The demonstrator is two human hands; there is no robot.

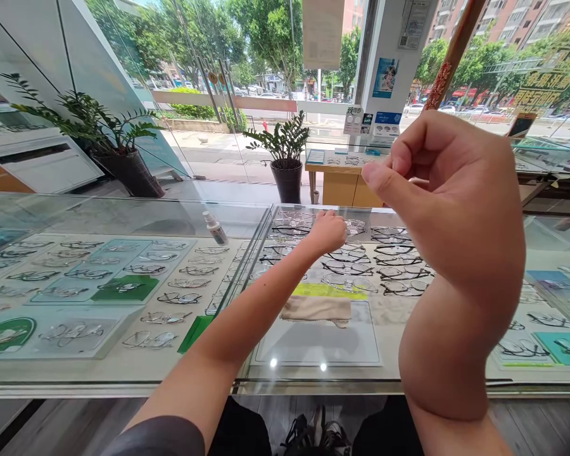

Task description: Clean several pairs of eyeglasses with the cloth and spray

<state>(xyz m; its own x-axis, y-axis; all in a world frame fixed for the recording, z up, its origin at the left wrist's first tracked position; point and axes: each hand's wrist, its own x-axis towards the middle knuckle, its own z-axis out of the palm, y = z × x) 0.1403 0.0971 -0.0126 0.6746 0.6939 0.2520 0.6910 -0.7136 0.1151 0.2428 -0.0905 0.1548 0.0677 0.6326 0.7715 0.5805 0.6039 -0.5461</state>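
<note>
The left hand [329, 231] is curled up in a fist, and I can't tell if there is something small in it. It is over the far edge of the counter [389, 345], above the rows of glasses [346, 258], which lie under the clear top. The right hand [456, 171] is up high, much closer to the eye. Its fingers are bent in and the thumb is up close to them; I can't see anything in the pinch. A brown stick [451, 57] with a bumpy red part shows just above this hand, but I can't tell if they touch. Nearer than the fist, a folded tan cloth [316, 308] lies flat toward the near edge of the counter. A white spray bottle [215, 229] is to the left, near the far edge. Past the counter are two potted plants [286, 171] and a big window.
</note>
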